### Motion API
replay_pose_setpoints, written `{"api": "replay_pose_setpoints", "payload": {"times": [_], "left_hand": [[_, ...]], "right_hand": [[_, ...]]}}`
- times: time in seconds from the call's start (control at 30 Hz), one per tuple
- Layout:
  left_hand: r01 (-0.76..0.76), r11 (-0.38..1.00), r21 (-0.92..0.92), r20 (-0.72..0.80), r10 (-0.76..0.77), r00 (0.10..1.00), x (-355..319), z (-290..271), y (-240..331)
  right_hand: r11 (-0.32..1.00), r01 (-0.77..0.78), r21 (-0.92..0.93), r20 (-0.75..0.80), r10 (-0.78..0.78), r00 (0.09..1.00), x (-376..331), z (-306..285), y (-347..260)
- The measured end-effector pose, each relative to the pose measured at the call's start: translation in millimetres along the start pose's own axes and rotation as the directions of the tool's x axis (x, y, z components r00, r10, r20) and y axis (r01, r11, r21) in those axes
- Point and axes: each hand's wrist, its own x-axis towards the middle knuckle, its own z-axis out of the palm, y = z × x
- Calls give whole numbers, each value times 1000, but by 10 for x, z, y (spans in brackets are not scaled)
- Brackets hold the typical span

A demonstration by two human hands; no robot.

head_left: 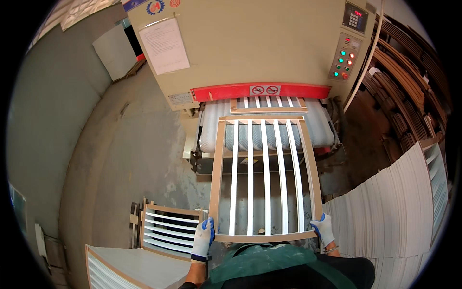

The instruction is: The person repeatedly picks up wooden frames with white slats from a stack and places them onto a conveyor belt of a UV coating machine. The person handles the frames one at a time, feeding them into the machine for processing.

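At the centre of the frame, see a slatted panel [265, 178] with brown edges and white slats, its far part over a conveyor belt [211, 127]. Difficult to say whether resting on the belt or only above it. At lower centre, left of the middle, left hand [203, 240], gloved in white and blue, with grip closed on the near left corner of the panel; farther right, right hand [324, 229], gloved likewise, with grip closed on the near right corner. Fingertips under the panel hidden, so cannot tell how far wrapped around.

On the beige machine [269, 43] at the top, notice a printed sheet [166, 46], too small for reading. Beside the top edge, a blue gear-shaped emblem [155, 6]. On the red bar [219, 92], a pale label [265, 90] with two round prohibition signs. At upper right, a keypad [356, 19] with red lit display, blurred. Under the red bar, a second slatted panel [268, 110], partly hidden. At lower right, a pale stack [385, 212], cut off by the dark rim.
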Motion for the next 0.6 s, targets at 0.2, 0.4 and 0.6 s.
{"api": "replay_pose_setpoints", "payload": {"times": [0.2, 0.4, 0.6], "left_hand": [[57, 998, -10, 113, -55, 992, -15, 359, 982], [-18, 994, 107, 8, 17, 1000, 97, 479, 936], [-163, 944, 285, 5, 169, 986, -350, -125, 1165]], "right_hand": [[994, 103, -38, 97, -99, 990, 702, -712, 56], [974, 223, -47, 210, -209, 955, 424, -651, -389], [995, 38, 94, 368, -70, 927, 706, -880, -914]]}}
